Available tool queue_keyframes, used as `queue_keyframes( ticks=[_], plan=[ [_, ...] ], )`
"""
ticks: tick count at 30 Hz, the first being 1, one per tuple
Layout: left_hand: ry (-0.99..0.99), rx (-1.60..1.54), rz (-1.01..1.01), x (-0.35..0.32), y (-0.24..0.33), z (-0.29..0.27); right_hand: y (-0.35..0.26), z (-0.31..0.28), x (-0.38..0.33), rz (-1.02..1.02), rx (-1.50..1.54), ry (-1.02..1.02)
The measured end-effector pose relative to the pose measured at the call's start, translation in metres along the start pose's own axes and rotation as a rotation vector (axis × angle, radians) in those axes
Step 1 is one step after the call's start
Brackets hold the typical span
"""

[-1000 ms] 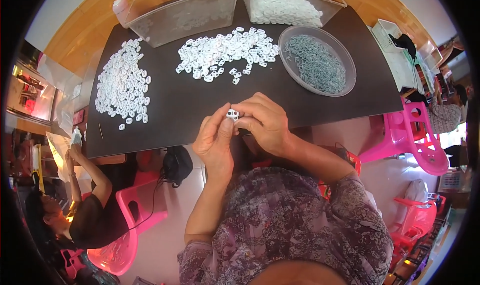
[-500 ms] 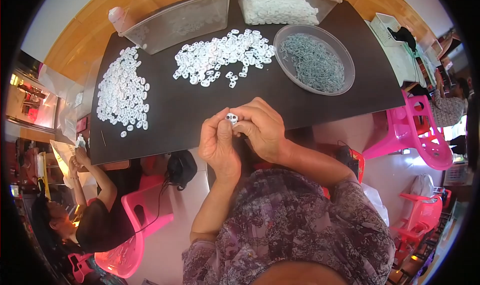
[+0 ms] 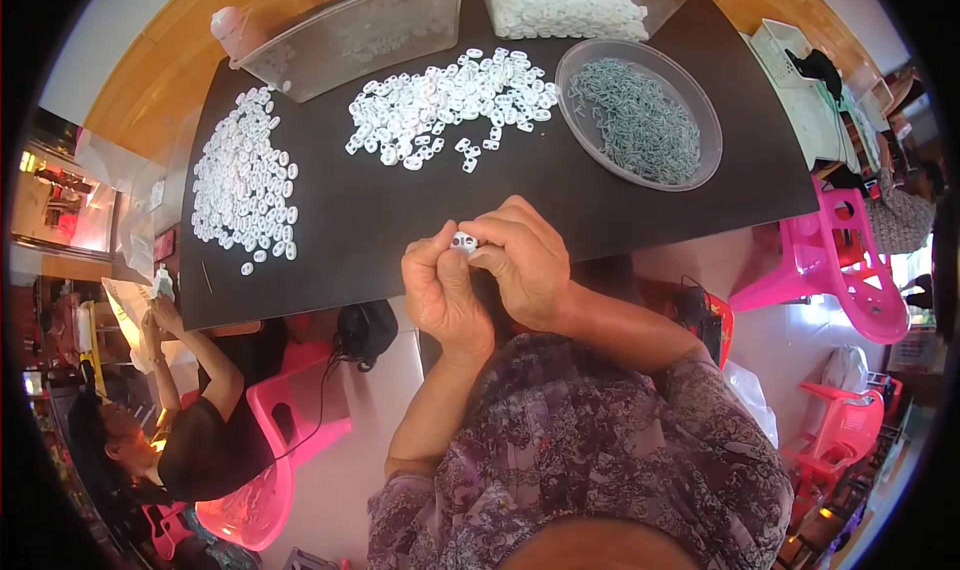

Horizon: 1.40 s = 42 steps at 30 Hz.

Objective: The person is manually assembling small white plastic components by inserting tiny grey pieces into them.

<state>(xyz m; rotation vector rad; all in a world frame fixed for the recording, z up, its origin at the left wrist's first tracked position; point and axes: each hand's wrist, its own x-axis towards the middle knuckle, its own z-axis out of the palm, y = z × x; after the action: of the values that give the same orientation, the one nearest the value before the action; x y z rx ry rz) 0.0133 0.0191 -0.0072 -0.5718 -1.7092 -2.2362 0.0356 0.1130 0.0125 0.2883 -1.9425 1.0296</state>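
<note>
Both hands meet over the near edge of the dark table, where the left hand and right hand pinch one small white plastic piece between their fingers, closed narrowly on it from either side. Beyond that piece lies a bare band of tabletop — the only open room — before the middle heap of white pieces. Left of the held piece a second spread of white pieces runs toward the table's left edge; to the far right of it sits a round clear bowl of grey-green bits. Behind the heap stand two clear bins, one nearly empty, one full of white pieces and cut off by the frame's top. Pink plastic chairs crowd the right edge; another person sits below the left corner. The held piece's shape is mostly hidden by fingertips — hard to make out.
</note>
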Motion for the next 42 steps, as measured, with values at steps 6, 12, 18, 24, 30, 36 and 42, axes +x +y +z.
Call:
queue_keyframes(
  ticks=[6, 12, 18, 24, 30, 36, 42],
  plan=[
    [0.048, -0.026, -0.007, 0.001, -0.005, 0.003, 0.005, 0.006, -0.001, -0.032, -0.016, 0.014],
    [0.052, 0.021, 0.036, 0.005, -0.011, 0.002, 0.011, 0.012, -0.002, -0.028, -0.025, 0.018],
    [0.058, 0.099, 0.046, 0.008, -0.022, 0.004, 0.021, 0.016, -0.004, -0.026, -0.042, 0.011],
    [0.094, -0.018, -0.03, 0.011, -0.01, 0.001, 0.011, 0.019, 0.007, -0.015, 0.009, 0.014],
    [0.049, -0.071, -0.063, 0.016, 0.013, -0.004, -0.005, 0.017, 0.012, 0.021, 0.037, 0.0],
    [0.068, -0.101, -0.102, 0.014, 0.015, -0.006, 0.0, 0.021, 0.012, -0.03, -0.002, -0.006],
    [0.065, 0.026, 0.041, 0.012, 0.004, -0.01, 0.005, 0.031, 0.012, -0.081, -0.011, 0.023]
  ],
)
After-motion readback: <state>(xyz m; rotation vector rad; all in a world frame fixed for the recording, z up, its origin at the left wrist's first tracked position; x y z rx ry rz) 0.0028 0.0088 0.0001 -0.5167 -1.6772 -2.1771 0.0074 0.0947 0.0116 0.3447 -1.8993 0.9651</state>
